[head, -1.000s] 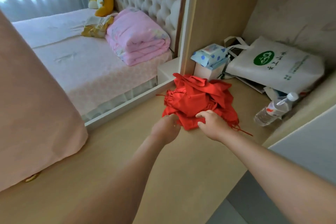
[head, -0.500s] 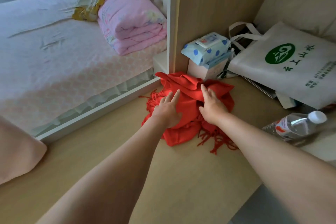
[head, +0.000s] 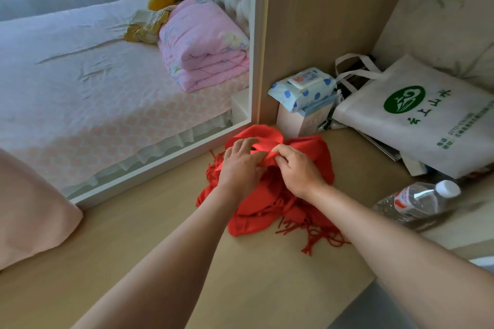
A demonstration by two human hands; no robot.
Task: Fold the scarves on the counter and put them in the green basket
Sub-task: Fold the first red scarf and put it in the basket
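A crumpled red scarf with fringed ends lies in a heap on the wooden counter, close to the mirror's bottom edge. My left hand rests on top of the heap with its fingers curled into the cloth. My right hand pinches a fold of the same scarf beside it, fingers bent round the fabric. Red tassels trail out toward the front right. No green basket is in view.
A mirror stands at the left. A wet-wipes pack on a small box sits behind the scarf. A white tote bag lies at the right, a plastic water bottle in front of it. Pink cloth hangs at far left.
Both hands went from lying flat on the scarf to curling into a fold near its top. The view has shifted slightly closer.
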